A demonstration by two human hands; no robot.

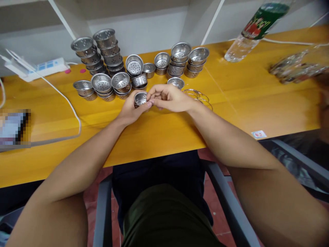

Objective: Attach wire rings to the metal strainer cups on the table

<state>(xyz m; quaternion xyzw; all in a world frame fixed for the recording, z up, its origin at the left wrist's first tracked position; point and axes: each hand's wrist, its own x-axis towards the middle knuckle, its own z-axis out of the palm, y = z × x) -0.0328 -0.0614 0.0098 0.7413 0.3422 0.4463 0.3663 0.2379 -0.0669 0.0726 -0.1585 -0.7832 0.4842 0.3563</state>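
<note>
One cup (pixel 140 99) was in hand, so the handling looked midway through that single piece. Around it, many more perforated metal cups stood in groups on the desk (pixel 169 133): tall stacks (pixel 109 50) at the back left, low stacks (pixel 102 84) in front of them and right stacks (pixel 176 70) beyond the right hand. A tipped cup (pixel 139 81) leaned among the middle ones, just past the cup in hand. Thin rings (pixel 199 93) lay loose, overlapping, beside the right wrist. How much was done could not be judged — nothing visible showed whether the stacked cups were finished or waiting — but the loose rings, apart from any cup, suggested that work was left.

The cup sat in the left hand (pixel 132 109), between the two hands and near the row of stacks. Its opening faced up, leaning somewhat toward the person. The left hand was closed around its side, thumb along the near edge, the other fingers mostly hidden behind it. The right hand (pixel 168 98) met the cup at its right edge, fingers curled and thumb reaching to the left thumb; whether those fingertips pinched the rim, or anything else, could not be told.
</note>
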